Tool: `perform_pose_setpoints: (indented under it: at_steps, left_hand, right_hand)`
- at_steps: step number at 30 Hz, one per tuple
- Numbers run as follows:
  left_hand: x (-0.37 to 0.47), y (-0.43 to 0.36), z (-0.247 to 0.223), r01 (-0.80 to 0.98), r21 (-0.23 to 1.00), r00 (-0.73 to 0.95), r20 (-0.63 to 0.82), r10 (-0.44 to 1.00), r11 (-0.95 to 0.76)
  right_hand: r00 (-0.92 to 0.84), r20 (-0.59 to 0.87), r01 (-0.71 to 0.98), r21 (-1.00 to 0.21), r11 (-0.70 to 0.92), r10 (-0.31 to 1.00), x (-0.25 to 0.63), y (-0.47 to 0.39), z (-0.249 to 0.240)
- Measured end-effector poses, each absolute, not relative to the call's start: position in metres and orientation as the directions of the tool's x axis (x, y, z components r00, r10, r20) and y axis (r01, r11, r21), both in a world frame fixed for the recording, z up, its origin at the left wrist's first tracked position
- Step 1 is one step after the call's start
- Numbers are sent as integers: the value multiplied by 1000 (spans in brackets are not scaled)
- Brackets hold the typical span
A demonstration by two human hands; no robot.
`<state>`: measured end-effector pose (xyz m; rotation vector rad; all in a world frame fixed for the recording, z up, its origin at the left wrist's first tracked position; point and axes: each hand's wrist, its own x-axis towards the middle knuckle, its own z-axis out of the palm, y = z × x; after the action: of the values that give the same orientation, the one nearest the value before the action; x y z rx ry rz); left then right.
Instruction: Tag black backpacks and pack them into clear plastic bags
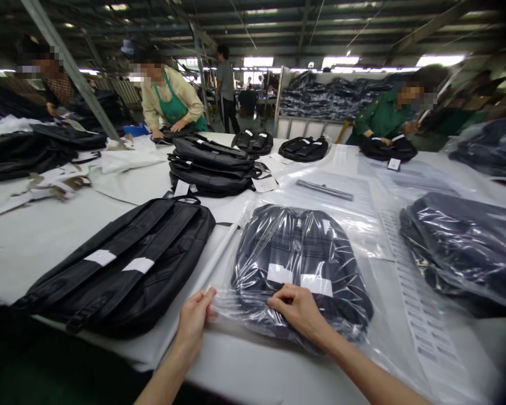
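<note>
The bagged black backpack (pixel 301 264) lay flat on the white bench (pixel 37 236) just ahead of the person, at about 12 o'clock from the two hands, with its clear plastic bag (pixel 362 225) reaching past it toward 1 o'clock. The left hand (pixel 194 320) sat at the bag's near left corner, at about 7 o'clock of the pack, its fingers (pixel 206 298) pinched together on the film's edge. The right hand (pixel 299 312) rested on top of the pack's near end, at 6 o'clock, fingers curled and pressing the plastic down beside the two white labels (pixel 299 278); whether they actually gripped a fold of film could not be told. To handle this step well, the film would probably best be kept taut between the two hands, the pack pinned so it did not slide, and air eased toward the open end before any folding. An unbagged black backpack (pixel 122 264) lay at 9 o'clock, another bagged one (pixel 468 247) at 3 o'clock, and a stack of backpacks (pixel 213 166) at 11 o'clock, with co-workers (pixel 168 98) along the far side.
</note>
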<state>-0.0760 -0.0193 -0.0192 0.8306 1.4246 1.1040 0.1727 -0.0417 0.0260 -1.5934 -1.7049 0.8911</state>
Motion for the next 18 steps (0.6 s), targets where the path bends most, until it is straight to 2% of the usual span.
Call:
perform_pose_setpoints:
  at_steps: [2, 3, 4, 5, 6, 7, 8, 9, 10, 12, 15, 18]
  left_hand:
    - [-83, -23, -5, -8, 969, -231, -242, 942, 247]
    - [-84, -26, 6, 93, 985, -314, -109, 943, 145]
    - [-84, -30, 19, 228, 974, -356, 96, 929, -13]
    - [-80, -33, 33, 369, 904, -292, 335, 896, -217]
    - [-72, -36, 46, 467, 763, -106, 550, 828, -447]
    - [-60, -39, 58, 462, 579, 173, 684, 709, -672]
    - [-45, -40, 67, 336, 412, 466, 708, 530, -847]
    - [-28, -40, 72, 159, 292, 687, 653, 318, -943]
    - [-9, -39, 74, -1, 218, 817, 563, 125, -976]
    - [26, -33, 65, -191, 199, 903, 420, -93, -961]
    - [60, -23, 36, -269, 341, 920, 367, -136, -901]
    - [67, -16, 15, -210, 544, 917, 397, 28, -813]
  right_hand:
    - [-28, -6, 560, -829, 11, 1000, 172, -41, 25]
    - [-12, -11, 559, -829, -2, 1000, 171, -41, 24]
    - [-1, -15, 562, -827, -12, 1000, 171, -41, 23]
    - [6, -16, 567, -824, -17, 1000, 171, -40, 22]
    - [10, -14, 572, -820, -17, 1000, 171, -40, 21]
    - [11, -9, 575, -818, -14, 1000, 170, -40, 20]
    - [14, -3, 576, -817, -11, 1000, 170, -40, 19]
    - [18, 0, 574, -819, -10, 1000, 170, -39, 18]
    - [20, -1, 566, -824, -13, 1000, 170, -39, 18]
    - [19, -13, 535, -845, -21, 1000, 172, -37, 17]
    - [-18, -49, 445, -895, -36, 999, 178, -31, 17]
    - [-27, -124, 358, -928, -106, 992, 184, -23, 14]
